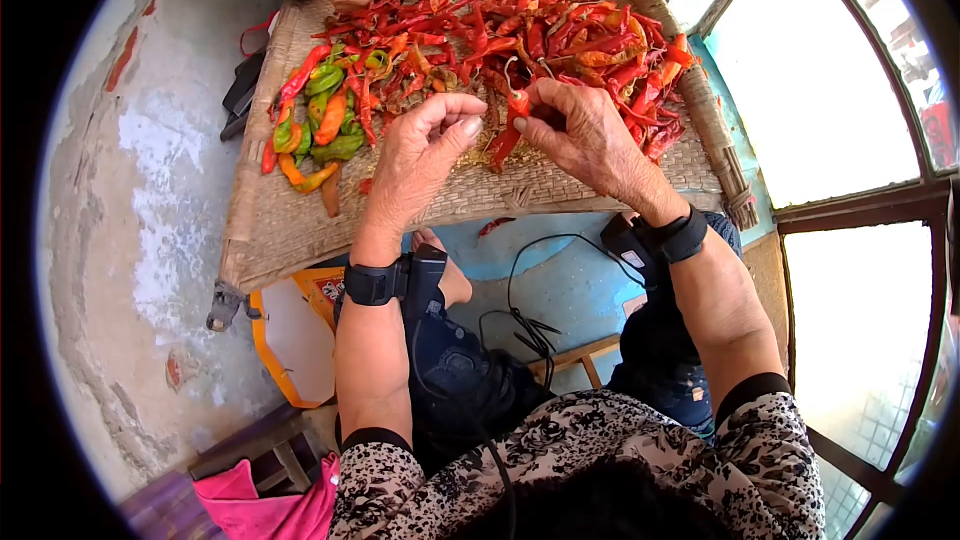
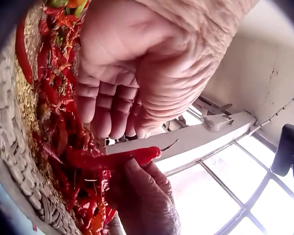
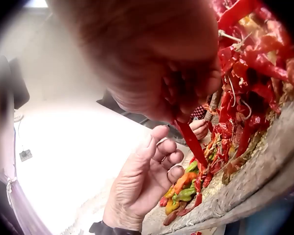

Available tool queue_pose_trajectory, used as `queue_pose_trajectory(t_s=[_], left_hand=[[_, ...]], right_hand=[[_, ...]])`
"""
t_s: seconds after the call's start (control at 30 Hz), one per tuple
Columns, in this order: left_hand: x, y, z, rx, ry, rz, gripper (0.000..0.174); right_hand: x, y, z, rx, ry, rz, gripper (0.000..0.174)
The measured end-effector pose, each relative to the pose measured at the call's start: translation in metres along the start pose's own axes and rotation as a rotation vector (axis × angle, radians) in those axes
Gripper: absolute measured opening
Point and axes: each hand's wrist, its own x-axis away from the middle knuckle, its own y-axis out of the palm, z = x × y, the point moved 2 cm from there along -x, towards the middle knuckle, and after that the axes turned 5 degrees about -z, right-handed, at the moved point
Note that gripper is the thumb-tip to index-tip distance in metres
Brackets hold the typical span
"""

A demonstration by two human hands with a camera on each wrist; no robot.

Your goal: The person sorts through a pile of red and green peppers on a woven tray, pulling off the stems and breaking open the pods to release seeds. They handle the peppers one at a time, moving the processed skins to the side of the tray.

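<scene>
Over woven matting (image 1: 285, 230), a pepper (image 2: 108, 160) pinched by the right hand (image 1: 592, 140) is best held lightly; the left hand (image 1: 420, 152) is empty.

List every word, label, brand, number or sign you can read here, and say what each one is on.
None can be read in any view.
Black device at the right wrist: a small white label, too small to read.
Orange-edged item under the tray's corner: printed marks on its orange part, too small and blurred to make out.
Chillies and woven tray: no lettering visible.
</scene>
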Motion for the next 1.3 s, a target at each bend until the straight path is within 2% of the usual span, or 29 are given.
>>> queue_pose_trajectory(t_s=[0.03,0.07,0.13,0.27,0.3,0.33,0.4,0.43,0.47,0.53,0.6,0.67,0.7,0.73,0.77,0.8,0.87,0.97,1.03,1.1,1.13,1.17,1.2,1.27,1.3], left_hand=[[0.001,-0.009,-0.001,-0.141,0.013,-0.002,0.015],[0.004,-0.018,0.000,-0.142,0.014,-0.001,0.015],[0.013,-0.036,0.002,-0.556,-0.107,-0.054,0.017],[0.028,-0.053,-0.014,-0.854,-0.147,-0.104,0.017],[0.028,-0.052,-0.014,-0.855,-0.148,-0.103,0.017],[0.028,-0.050,-0.013,-0.879,-0.142,-0.148,0.016],[0.026,-0.047,-0.018,-0.903,-0.138,-0.194,0.015],[0.025,-0.045,-0.027,-0.945,-0.056,-0.178,0.015],[0.024,-0.044,-0.032,-0.985,0.026,-0.163,0.014],[0.019,-0.039,-0.027,-1.014,0.032,-0.139,0.012],[0.014,-0.030,-0.015,-1.043,0.038,-0.117,0.011],[0.009,-0.021,0.003,-0.746,0.006,0.074,0.008],[0.007,-0.018,0.001,-0.746,0.005,0.069,0.008],[0.004,-0.017,-0.002,-0.471,0.024,0.086,0.009],[0.002,-0.015,-0.004,-0.195,0.043,0.103,0.010],[0.002,-0.010,-0.001,-0.194,0.042,0.102,0.010],[0.003,0.003,0.008,0.113,0.073,0.069,0.015],[-0.004,0.013,0.007,0.258,0.164,0.019,0.016],[-0.007,0.018,0.007,0.242,0.177,0.019,0.016],[-0.008,0.019,0.008,0.222,0.191,0.021,0.016],[-0.009,0.018,0.009,0.176,0.105,0.027,0.019],[-0.010,0.017,0.009,0.129,0.018,0.035,0.021],[-0.010,0.015,0.005,0.128,0.018,0.038,0.021],[-0.009,0.014,-0.005,-0.491,-0.038,-0.084,0.023],[-0.006,0.020,-0.003,-0.554,-0.027,-0.086,0.023]], right_hand=[[0.000,-0.007,0.001,0.043,0.002,0.043,0.018],[0.000,-0.015,0.003,0.086,0.004,0.086,0.019],[0.002,-0.035,0.007,0.225,0.024,0.158,0.022],[0.007,-0.063,0.026,0.261,0.068,0.337,0.023],[0.008,-0.065,0.026,0.268,0.064,0.397,0.032],[0.008,-0.063,0.025,0.267,0.064,0.395,0.032],[0.009,-0.063,0.022,0.256,-0.018,0.567,0.044],[0.009,-0.063,0.023,0.323,-0.064,0.600,0.048],[0.009,-0.061,0.022,0.322,-0.064,0.599,0.048],[0.009,-0.054,0.012,0.325,-0.176,0.702,0.048],[0.009,-0.049,0.008,0.308,-0.179,0.706,0.045],[0.008,-0.045,0.006,0.382,-0.227,0.655,0.043],[0.008,-0.044,0.003,0.324,-0.224,0.653,0.037],[0.008,-0.043,0.002,0.324,-0.219,0.654,0.037],[0.007,-0.040,0.002,0.312,-0.195,0.519,0.036],[0.005,-0.037,0.002,0.299,-0.173,0.385,0.035],[0.003,-0.021,0.003,0.101,-0.107,0.169,0.037],[0.002,0.000,-0.004,0.080,-0.109,-0.026,0.027],[0.003,0.007,-0.003,0.106,-0.165,-0.046,0.019],[0.001,0.001,-0.001,0.146,-0.147,-0.005,0.018],[0.001,-0.004,-0.002,0.184,-0.131,0.035,0.017],[0.002,-0.014,-0.003,0.234,-0.031,0.050,0.017],[0.003,-0.021,0.003,0.271,-0.019,0.135,0.018],[0.006,-0.039,0.012,0.352,-0.021,0.251,0.021],[0.008,-0.048,0.016,0.353,-0.016,0.289,0.022]])
